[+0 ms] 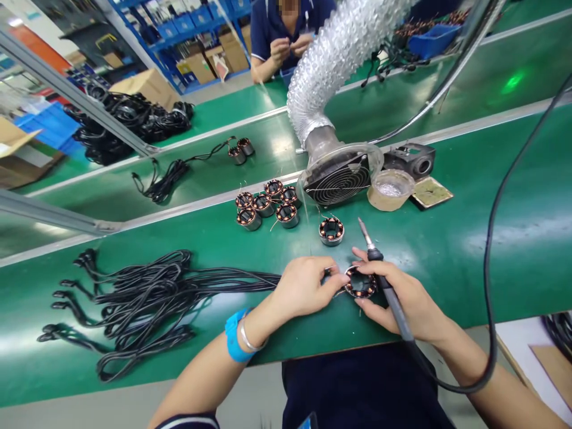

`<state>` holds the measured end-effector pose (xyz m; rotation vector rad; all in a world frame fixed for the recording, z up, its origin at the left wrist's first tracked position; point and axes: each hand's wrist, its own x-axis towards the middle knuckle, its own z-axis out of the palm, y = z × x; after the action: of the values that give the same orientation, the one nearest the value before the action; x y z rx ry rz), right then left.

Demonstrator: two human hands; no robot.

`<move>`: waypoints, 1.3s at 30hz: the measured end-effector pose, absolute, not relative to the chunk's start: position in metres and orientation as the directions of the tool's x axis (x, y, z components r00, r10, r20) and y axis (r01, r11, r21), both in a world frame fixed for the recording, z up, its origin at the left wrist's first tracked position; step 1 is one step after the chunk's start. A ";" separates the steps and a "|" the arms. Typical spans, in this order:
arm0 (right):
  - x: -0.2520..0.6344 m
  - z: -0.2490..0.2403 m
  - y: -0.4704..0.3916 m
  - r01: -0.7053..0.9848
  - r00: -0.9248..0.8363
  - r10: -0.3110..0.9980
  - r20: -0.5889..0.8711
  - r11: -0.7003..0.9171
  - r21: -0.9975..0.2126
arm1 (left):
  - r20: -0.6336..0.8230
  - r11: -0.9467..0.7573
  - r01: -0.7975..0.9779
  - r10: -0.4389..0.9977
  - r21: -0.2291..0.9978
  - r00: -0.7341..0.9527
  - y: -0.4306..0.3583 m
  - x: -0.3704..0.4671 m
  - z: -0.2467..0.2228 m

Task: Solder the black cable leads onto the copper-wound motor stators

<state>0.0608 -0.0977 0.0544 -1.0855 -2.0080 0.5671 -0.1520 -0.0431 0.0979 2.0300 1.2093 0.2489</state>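
Note:
A ring-shaped copper-wound coil (360,282) lies at the green bench's front, between my hands. My right hand (402,298) holds it with thumb and fingers around its right side, and a soldering iron (395,307) rests in the same hand, its tip pointing up and away. My left hand (306,287) is closed at the coil's left edge, thumb and forefinger pinched near its thin wires; what exactly is pinched is too small to tell. Black cables (232,281) run from the left to beneath my left hand. Another coil (331,231) stands just beyond.
Several coils (263,204) stand behind my left hand. A fan with a silver duct (342,179), a round tub (390,189) and a square tin (431,192) line the back. The iron's cord loops at right. Across the bench sits a person (286,36).

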 end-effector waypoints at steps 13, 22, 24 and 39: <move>0.055 0.048 -0.104 0.593 -0.245 0.838 0.488 0.528 -0.608 | -0.487 0.238 0.451 0.648 0.860 0.586 -0.026 -0.154 0.105; 0.053 0.044 -0.104 0.612 -0.210 0.838 0.505 0.515 -0.601 | -0.517 0.420 0.303 0.735 0.855 0.439 -0.044 -0.157 0.096; 0.052 0.044 -0.104 0.603 -0.217 0.837 0.502 0.520 -0.605 | -0.472 0.319 0.374 0.756 0.871 0.454 -0.048 -0.166 0.098; 0.056 0.048 -0.104 0.596 -0.239 0.834 0.497 0.530 -0.603 | -0.539 0.423 0.338 0.593 0.841 0.598 -0.023 -0.165 0.100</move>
<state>0.0556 -0.1044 0.0484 -1.1655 -1.9488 0.3670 -0.1650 -0.0232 0.1001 1.1708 0.9711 0.1961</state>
